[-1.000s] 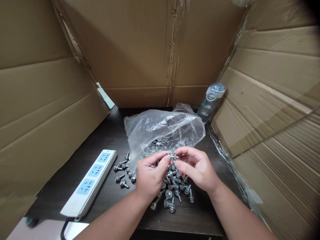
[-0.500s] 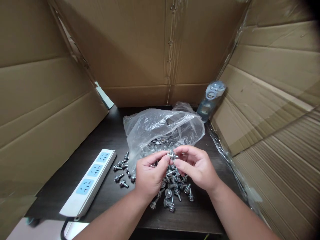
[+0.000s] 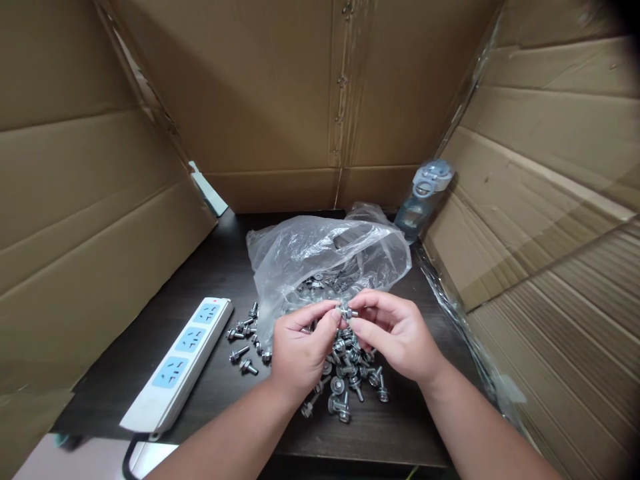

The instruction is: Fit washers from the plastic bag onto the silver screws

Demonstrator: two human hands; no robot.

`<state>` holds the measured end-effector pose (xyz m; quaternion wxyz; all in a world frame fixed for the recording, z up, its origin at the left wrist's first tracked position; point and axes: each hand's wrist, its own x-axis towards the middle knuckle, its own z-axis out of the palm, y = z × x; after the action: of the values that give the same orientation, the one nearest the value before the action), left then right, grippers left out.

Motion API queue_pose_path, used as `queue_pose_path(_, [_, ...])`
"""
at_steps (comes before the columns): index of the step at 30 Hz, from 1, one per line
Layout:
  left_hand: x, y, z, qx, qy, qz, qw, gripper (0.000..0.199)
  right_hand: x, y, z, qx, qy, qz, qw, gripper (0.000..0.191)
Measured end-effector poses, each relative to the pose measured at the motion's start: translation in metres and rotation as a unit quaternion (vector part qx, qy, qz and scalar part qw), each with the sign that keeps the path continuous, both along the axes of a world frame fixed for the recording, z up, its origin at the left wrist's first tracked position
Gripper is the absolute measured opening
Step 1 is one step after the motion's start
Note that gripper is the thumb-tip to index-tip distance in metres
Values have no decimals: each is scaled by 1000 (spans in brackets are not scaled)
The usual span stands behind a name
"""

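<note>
A small metal bolt (image 3: 348, 312) with a flange or nut on it is held between my hands, over the pile. My left hand (image 3: 303, 343) pinches its left end between thumb and forefinger. From the right, the thumb and forefinger of my right hand (image 3: 393, 330) close around the bolt's other side, with its tip pointing right. Beneath the hands lies a pile of loose bolts (image 3: 345, 363) with washers and nuts, partly hidden by the fingers. Behind it a clear plastic bag (image 3: 300, 243) lies with its mouth towards me and more hardware inside.
A white power strip (image 3: 180, 363) with blue sockets lies at the left. Several scattered bolts (image 3: 243, 333) sit between it and the bag. A water bottle (image 3: 423, 200) stands at the back right. Cardboard walls (image 3: 270, 100) enclose the dark table (image 3: 200, 267) at the back and sides.
My hands keep almost the same pose around the bolt. The right fingers have shifted very slightly, and the view has moved a little.
</note>
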<state>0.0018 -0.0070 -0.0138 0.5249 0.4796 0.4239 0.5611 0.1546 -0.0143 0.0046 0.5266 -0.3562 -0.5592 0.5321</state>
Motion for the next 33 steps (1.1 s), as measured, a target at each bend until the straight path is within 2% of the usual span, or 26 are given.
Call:
queue_pose_path(3, [1, -1, 2, -3, 19, 5, 1000, 32, -2, 1, 2, 9, -37, -11, 999, 15])
queue_pose_path(7, [1, -1, 0, -21, 7, -10, 1000, 30, 0, 4, -3, 17, -110, -10, 994, 38])
queue_pose_path(12, [-1, 1, -3, -32, -29, -20, 999, 28, 2, 1, -3, -9, -25, -4, 1000, 21])
queue_pose_path(17, [-1, 0, -1, -18, -4, -12, 1000, 30, -3, 0, 2, 25, -34, -11, 999, 11])
queue_pose_path(22, [0, -1, 0, -29, -8, -13, 999, 29, -2, 4, -2, 30, -103, -19, 994, 39])
queue_pose_path(27, [-1, 0, -2, -35, -42, -17, 998, 28, 1, 0, -3, -5, -22, -6, 1000, 20])
queue_pose_path(33, [-2, 0, -1, -12, 6, -9, 1000, 31, -5, -1, 3, 10, -22, -19, 1000, 14])
